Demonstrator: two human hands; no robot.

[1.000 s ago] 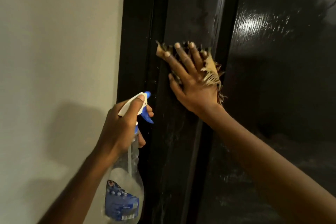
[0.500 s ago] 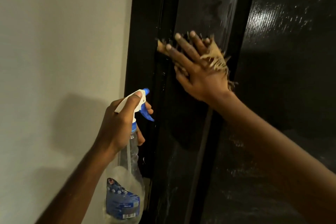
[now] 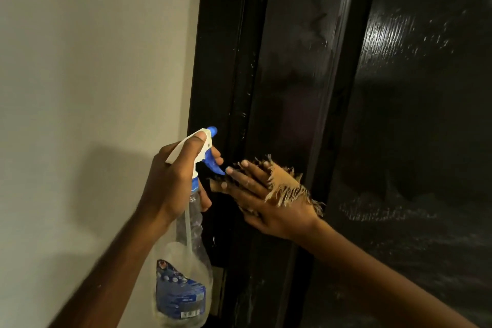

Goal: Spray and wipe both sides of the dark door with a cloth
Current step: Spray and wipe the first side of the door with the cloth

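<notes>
Item: one dark door (image 3: pixel 292 74), glossy, flecked with droplets, set just right of one pale wall (image 3: pixel 93 61). One frayed tan cloth (image 3: pixel 285 186) lies against its left stile under one right hand (image 3: pixel 266 202), fingers straight and flat, a loose flap over the knuckles, apparently so the palm spreads pressure for wiping. One clear spray bottle (image 3: pixel 183 274), blue label and trigger, is gripped at the neck by one left hand (image 3: pixel 173 181), fingers curled round it and nozzle facing the door, seemingly ready to spray.
</notes>
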